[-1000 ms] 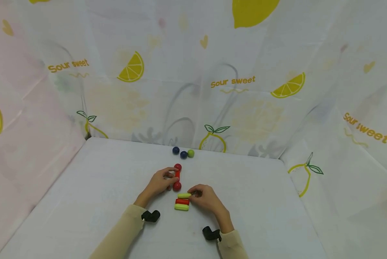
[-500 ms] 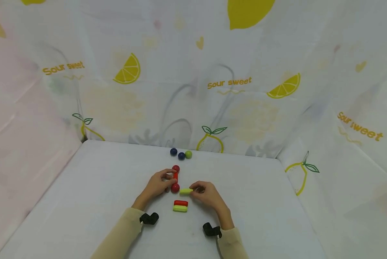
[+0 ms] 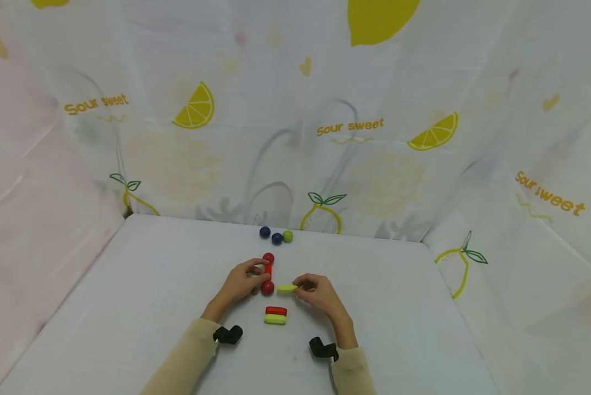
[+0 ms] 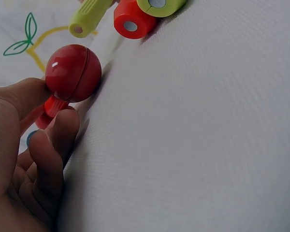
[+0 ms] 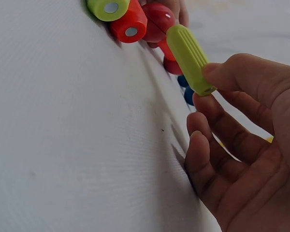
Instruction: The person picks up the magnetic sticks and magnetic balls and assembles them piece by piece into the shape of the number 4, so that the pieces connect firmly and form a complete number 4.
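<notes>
My left hand (image 3: 242,277) pinches a red rod (image 3: 268,269) that has a red ball at each end; the near red ball (image 4: 73,73) shows large in the left wrist view. A ribbed yellow-green rod (image 5: 188,58) is pinched by its right end between thumb and fingers of my right hand (image 3: 317,292). Its free end points left at the near red ball, with a small gap between them in the head view. Nearer me, a red rod (image 3: 276,311) and a yellow-green rod (image 3: 275,319) lie side by side, with metal discs showing in their ends.
Two dark blue balls (image 3: 277,238) and a green ball (image 3: 287,236) sit near the back edge of the white table (image 3: 384,307). Behind it hangs a lemon-printed cloth (image 3: 255,164), which also runs along both sides.
My right hand has lifted the yellow-green rod away from the other two and moved it forward, beside the near red ball. The left hand keeps its hold on the red rod.
</notes>
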A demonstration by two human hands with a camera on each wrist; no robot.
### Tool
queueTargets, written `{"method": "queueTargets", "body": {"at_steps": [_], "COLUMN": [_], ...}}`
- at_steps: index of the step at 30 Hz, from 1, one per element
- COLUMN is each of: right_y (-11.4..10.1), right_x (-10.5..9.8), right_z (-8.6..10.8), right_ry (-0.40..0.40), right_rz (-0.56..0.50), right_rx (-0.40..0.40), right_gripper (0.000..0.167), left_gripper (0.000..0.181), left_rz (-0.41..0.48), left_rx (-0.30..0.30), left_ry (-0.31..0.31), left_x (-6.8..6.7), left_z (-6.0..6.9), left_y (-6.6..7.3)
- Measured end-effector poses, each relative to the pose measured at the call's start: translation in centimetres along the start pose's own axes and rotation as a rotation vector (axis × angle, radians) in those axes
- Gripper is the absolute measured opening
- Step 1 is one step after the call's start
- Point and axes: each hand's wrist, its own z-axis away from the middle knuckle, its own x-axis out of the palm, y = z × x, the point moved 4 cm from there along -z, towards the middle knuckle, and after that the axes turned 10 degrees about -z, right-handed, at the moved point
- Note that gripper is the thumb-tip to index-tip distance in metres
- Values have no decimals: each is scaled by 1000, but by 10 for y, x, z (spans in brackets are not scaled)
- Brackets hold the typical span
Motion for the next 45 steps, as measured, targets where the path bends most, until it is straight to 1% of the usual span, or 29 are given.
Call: {"method": "queueTargets", "body": {"at_steps": [5,12,20,27,33,41,45], "right_y": [3,5,6,6,6,3,2], "right_x": [0,0,2,5,5,6,4], "right_z": [1,2,1,-1,-1,-1,-2], "right_ry": [5,9,26,16,4,-10,-30], "right_rz": [6,4,12,15,25,47,45], "right_rx": [7,-21,-16,-18,-40,-51,-30], "right_gripper": [16,16,15,15,15,15,17], "left_gripper": [40,39,39,39,40,40,41], "left_rz": [1,-12,-20,-42,-68,-67,-71], "left_rx": [3,0,-12,7,19,27,23], "left_ry": [4,10,4,11,6,13,11], "left_x": [1,4,5,4,4,2,2], "left_z": [1,0,0,2,0,1,0], "left_y": [2,-1,-2,-2,-1,-1,-1]}}
